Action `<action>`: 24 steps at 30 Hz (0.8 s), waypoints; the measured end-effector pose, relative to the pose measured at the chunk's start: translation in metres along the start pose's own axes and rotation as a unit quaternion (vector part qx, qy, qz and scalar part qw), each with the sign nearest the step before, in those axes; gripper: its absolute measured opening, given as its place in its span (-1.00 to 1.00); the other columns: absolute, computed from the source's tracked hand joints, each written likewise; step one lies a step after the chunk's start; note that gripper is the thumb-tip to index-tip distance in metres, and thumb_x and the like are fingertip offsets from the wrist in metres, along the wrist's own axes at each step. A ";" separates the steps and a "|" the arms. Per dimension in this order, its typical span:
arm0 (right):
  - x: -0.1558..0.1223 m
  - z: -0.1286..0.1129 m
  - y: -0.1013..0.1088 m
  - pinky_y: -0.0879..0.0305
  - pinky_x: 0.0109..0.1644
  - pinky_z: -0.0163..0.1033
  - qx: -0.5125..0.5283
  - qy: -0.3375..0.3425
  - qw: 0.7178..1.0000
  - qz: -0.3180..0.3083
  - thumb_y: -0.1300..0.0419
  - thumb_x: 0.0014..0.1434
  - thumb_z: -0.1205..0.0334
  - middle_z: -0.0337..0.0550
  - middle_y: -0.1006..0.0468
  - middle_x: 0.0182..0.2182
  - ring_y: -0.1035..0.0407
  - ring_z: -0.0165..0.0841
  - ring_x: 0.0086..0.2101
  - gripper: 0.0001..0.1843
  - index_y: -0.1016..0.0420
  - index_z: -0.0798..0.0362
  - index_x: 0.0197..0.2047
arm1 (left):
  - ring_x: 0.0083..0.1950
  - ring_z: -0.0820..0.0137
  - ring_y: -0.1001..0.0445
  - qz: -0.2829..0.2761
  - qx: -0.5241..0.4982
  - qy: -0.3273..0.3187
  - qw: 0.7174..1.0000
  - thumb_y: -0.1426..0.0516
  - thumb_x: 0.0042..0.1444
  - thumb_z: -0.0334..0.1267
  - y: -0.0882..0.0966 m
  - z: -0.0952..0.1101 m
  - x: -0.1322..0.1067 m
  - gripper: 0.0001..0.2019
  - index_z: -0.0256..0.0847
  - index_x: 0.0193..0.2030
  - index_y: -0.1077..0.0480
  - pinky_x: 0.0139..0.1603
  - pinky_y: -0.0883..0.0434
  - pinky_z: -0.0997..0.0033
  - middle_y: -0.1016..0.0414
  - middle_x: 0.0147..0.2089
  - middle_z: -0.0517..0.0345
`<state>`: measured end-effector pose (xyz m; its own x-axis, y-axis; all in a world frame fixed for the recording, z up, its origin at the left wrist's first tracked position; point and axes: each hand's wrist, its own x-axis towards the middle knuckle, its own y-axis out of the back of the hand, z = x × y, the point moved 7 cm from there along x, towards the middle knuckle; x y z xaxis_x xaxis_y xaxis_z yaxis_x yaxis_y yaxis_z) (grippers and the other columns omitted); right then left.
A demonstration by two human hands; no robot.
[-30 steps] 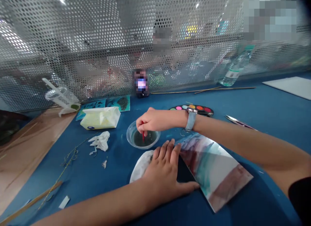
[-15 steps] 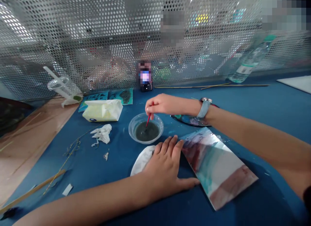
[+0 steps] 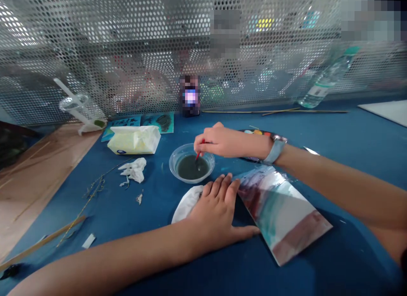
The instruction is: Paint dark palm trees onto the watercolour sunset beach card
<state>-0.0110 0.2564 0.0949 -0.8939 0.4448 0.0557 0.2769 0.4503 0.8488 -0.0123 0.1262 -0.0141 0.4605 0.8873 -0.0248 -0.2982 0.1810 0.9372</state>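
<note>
Between the fingertips of my right hand (image 3: 219, 140) is a thin red paintbrush (image 3: 199, 154), its tip down in the dark grey water of a clear plastic bowl (image 3: 174, 168). My left hand (image 3: 216, 207) lies flat with fingers spread, partly covering a round white piece (image 3: 186, 205) that may be paper or a plate. Its thumb reaches the lower left edge of a painted panel (image 3: 282, 219) with maroon, teal and white bands. Behind my right wrist sits a paint palette (image 3: 254, 132), partly hidden by the hand and arm.
A tissue pack (image 3: 135, 140), crumpled tissue (image 3: 135, 169) and small teal paintings (image 3: 157, 123) lie left of the bowl. A phone (image 3: 190, 96) and a water bottle (image 3: 327, 84) lean on the perforated metal screen (image 3: 136, 46). A plastic cup (image 3: 79, 109) and wooden stick (image 3: 44, 245) are at left.
My right hand has shifted slightly right and nearer, and the brush has moved toward the right side of the bowl. My left hand stays in place.
</note>
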 end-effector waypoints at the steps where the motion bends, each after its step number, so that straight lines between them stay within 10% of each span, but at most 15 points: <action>1: 0.004 -0.003 -0.006 -0.05 0.20 -0.02 -0.019 0.005 1.000 -0.007 -0.05 0.43 0.11 -0.14 -0.71 -0.31 -0.52 -0.28 -0.19 -0.65 -0.58 0.06 -0.25 | 0.64 -0.12 0.09 -0.002 0.000 0.000 1.000 0.03 0.19 0.56 -0.001 0.000 0.000 0.14 -0.35 0.60 0.13 0.56 -0.07 -0.24 0.10 0.63 -0.31; 12: 0.015 -0.010 -0.020 0.09 0.24 -0.04 -0.014 0.001 0.999 -0.044 -0.01 0.45 0.05 -0.21 -0.70 -0.38 -0.52 -0.33 -0.24 -0.56 -0.58 0.07 -0.30 | 0.65 -0.12 0.15 -0.017 0.000 0.006 1.000 0.01 0.20 0.53 -0.002 -0.001 0.000 0.14 -0.33 0.61 0.20 0.59 0.00 -0.23 0.17 0.64 -0.28; 24: 0.003 -0.011 -0.002 0.08 0.28 0.02 0.014 -0.019 0.997 0.069 -0.04 0.45 0.11 -0.18 -0.67 -0.39 -0.50 -0.32 -0.24 -0.61 -0.54 0.09 -0.32 | 0.64 -0.17 0.09 -0.018 0.015 0.017 1.000 -0.10 0.14 0.52 0.007 0.002 0.002 0.21 -0.35 0.60 0.25 0.53 -0.14 -0.27 0.24 0.64 -0.36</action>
<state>-0.0180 0.2482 0.0994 -0.8332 0.5324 0.1498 0.4059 0.4045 0.8195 -0.0121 0.1286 -0.0071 0.4422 0.8942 -0.0699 -0.2558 0.2004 0.9457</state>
